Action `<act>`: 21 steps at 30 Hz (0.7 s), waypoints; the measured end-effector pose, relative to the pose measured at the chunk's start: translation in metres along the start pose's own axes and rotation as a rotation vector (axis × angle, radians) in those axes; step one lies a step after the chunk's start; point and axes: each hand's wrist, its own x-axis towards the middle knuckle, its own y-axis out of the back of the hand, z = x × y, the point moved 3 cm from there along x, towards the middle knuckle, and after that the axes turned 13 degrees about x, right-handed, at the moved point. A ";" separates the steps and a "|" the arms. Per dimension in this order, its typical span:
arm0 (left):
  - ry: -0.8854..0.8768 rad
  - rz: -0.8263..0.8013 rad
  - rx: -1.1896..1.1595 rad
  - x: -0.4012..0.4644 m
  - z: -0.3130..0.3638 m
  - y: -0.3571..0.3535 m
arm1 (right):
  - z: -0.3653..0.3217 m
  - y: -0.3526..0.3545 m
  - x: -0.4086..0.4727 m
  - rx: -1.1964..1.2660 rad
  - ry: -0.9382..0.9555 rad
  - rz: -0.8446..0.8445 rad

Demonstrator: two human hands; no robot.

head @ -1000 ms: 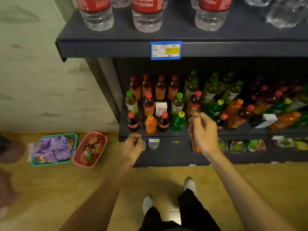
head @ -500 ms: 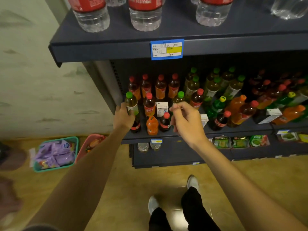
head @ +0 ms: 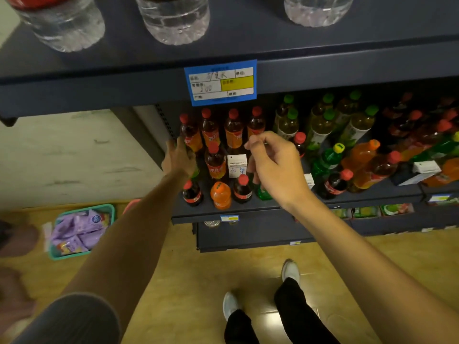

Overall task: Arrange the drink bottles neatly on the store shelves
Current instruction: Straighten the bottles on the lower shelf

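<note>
Both hands have reached deeper among red-capped amber bottles.

Matt dark metal shelf; glossy clear plastic water bottles; paper price tag; smooth, shiny wood-look floor.

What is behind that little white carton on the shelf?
Behind the white carton stands a row of red-capped tea bottles. The right hand covers whatever is right beside it.
</note>
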 end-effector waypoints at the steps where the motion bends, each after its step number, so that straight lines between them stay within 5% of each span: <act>1: 0.012 -0.012 0.007 0.003 -0.001 -0.003 | 0.000 0.001 0.003 0.006 -0.003 -0.004; 12: -0.019 0.004 -0.063 0.016 -0.027 -0.006 | 0.017 -0.010 0.010 -0.030 -0.046 -0.085; 21: -0.128 0.305 -0.031 -0.052 -0.072 0.074 | 0.001 -0.058 -0.008 0.033 -0.007 -0.096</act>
